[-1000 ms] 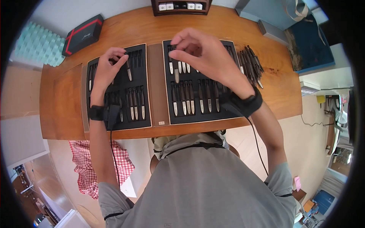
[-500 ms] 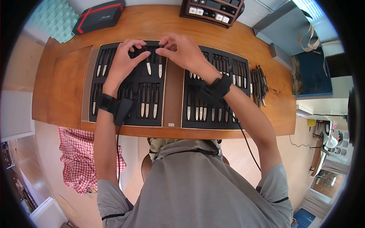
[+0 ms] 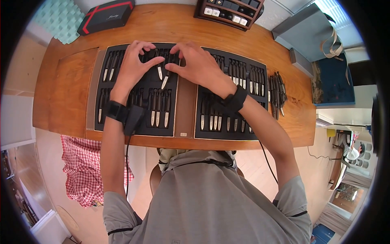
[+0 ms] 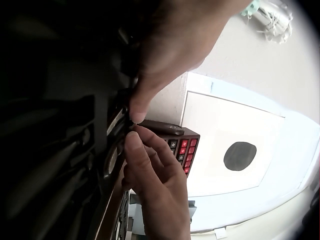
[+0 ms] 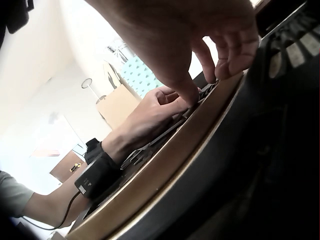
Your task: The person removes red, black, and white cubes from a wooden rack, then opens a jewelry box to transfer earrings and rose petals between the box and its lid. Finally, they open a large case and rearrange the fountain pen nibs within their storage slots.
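Observation:
Two black foam panels of an opened case (image 3: pixel 185 112) hold rows of slim dark-handled pieces with silvery, blade-like ends. At the top of the left panel my right hand (image 3: pixel 200 68) pinches one slim dark-handled piece (image 3: pixel 164 84), its silvery end slanting down and left. Just left of it lies another slim piece (image 3: pixel 160 73), with the thumb of my left hand (image 3: pixel 133 68) over its upper part. I cannot tell whether the left fingers grip it. In the left wrist view the right thumb (image 4: pixel 140 152) nearly meets the left thumb (image 4: pixel 138 112); the left fingertips are hidden.
A loose pile of similar dark pieces (image 3: pixel 277 93) lies on the wooden table (image 3: pixel 67 101) right of the case. Behind stand a black box with red ribbon (image 3: pixel 106 18) and a brown rack (image 3: pixel 229 14). A blue-lined open box (image 3: pixel 333 85) is at the right.
My right hand has come from the right panel to the left one, bringing a piece beside the left hand. In the last half second that piece has tilted. The head view has shifted.

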{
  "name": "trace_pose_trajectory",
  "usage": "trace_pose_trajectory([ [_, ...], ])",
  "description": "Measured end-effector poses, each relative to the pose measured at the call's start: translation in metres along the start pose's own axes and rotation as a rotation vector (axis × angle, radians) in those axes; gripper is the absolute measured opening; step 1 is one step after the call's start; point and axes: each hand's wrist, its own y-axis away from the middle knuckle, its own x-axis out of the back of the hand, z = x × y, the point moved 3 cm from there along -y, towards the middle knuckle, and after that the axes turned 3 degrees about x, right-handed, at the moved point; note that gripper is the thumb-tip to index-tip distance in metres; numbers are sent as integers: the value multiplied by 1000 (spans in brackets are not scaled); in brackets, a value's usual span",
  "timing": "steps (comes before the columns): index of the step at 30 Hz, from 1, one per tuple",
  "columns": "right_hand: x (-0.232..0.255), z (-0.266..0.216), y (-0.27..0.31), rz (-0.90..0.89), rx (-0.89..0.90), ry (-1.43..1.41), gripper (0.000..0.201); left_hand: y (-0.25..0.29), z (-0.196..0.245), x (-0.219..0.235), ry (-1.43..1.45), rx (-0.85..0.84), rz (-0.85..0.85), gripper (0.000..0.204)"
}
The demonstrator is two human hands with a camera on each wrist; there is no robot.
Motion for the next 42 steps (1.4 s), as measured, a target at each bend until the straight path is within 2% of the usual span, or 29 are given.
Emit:
trace_pose_trajectory([
  [2, 1, -4, 2, 2, -10, -12, 62, -1, -2, 0, -39, 39, -16, 44],
  [3, 2, -7, 4, 3, -11, -13, 62, -1, -2, 0, -39, 39, -18, 44],
  [5, 5, -15, 9, -14, 29, 47, 74, 1, -1, 0, -41, -10, -29, 42],
  [11, 4, -19, 9, -67, 15, 146, 87, 0, 0, 2, -2, -4, -97, 42],
  [15, 5, -17, 6, -102, -15, 126, 87, 0, 4, 4, 3, 17, -128, 42],
  [18, 2, -12, 5, -44, -1, 61, 79, 2, 2, 1, -13, -35, -143, 44],
  [20, 0, -8, 3, 26, 52, 64, 71, 4, 2, -1, -30, -113, -90, 44],
  [24, 1, -6, 3, 24, 76, 37, 65, 3, 4, -1, -60, -102, -101, 42],
  [26, 3, -8, 5, 36, 76, 63, 64, 2, 4, -1, -35, -9, -144, 45],
  [32, 6, -14, 10, 55, 103, 135, 56, 6, 5, 2, -65, -79, -174, 55],
  [42, 1, -16, 10, -31, 67, 218, 65, 8, 9, 2, -94, -77, -201, 55],
])
